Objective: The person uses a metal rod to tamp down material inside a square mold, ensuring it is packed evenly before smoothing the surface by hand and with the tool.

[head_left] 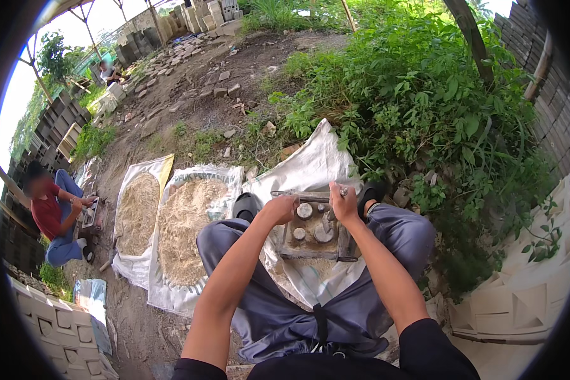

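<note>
Between my bent knees a square frame mould with dark, worn sides lies over a white woven sack. Several round, pale grey pieces stand inside it, among them a large round piece and a smaller round piece. My left hand is closed at the mould's far left corner, fingers curled on its edge. At the far right side my right hand is closed too. A small metallic end shows at its fingers, but the rest of what it grips is hidden.
Sacks spread with pale, straw-coloured material lie to my left. Farther left a person in a red shirt sits with a similar frame. Dense green plants grow ahead right. Pale moulded blocks stand near right.
</note>
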`<state>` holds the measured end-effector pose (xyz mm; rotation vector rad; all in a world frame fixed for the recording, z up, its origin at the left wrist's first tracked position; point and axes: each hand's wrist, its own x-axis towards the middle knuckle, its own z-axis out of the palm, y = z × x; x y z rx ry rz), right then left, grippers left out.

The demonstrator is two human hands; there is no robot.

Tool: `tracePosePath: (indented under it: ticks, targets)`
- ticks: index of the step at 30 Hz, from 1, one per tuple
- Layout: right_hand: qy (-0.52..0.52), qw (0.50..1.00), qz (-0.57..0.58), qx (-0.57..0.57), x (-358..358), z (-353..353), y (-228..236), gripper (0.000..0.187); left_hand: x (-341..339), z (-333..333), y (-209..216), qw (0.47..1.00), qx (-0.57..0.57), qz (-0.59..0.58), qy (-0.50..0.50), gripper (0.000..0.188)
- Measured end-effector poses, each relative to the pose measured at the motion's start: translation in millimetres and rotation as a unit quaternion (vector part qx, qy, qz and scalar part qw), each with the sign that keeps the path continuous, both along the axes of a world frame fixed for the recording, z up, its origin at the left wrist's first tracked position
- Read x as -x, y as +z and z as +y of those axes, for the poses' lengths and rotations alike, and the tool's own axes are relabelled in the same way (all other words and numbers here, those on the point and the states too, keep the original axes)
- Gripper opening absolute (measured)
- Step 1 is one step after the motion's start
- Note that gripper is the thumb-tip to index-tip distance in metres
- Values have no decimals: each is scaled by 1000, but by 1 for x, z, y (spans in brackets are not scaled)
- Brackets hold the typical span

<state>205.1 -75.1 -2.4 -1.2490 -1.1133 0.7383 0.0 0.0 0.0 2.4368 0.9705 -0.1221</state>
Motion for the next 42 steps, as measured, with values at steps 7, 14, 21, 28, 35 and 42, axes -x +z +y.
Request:
tracePosePath:
  ticks: [7, 14, 21, 28, 35, 42]
  targets:
    - [-6, 999, -37, 40, 7, -25, 9, 48, 14, -13, -51, 996, 8, 84, -8, 31]
    - [-123, 988, -90, 17, 5, -44, 24, 50, -1, -12, -76, 997, 53, 52, -12, 61]
    - [-117, 987, -70, 82, -1, -61, -11, 52, -30, -64, -149, 970, -133, 179, -95, 72]
    - [-130, 979, -145, 55, 17, -74, -8, 38, -42, -82, -190, 981, -42, 188, -29, 122]
    - [-167, 974, -73, 134, 10, -72, 12, 41, -34, -89, -191, 985, -3, 172, -6, 123]
    - [-181, 970, -90, 136, 14, -71, 1, 40, -38, -81, -184, 983, 55, 177, -12, 125]
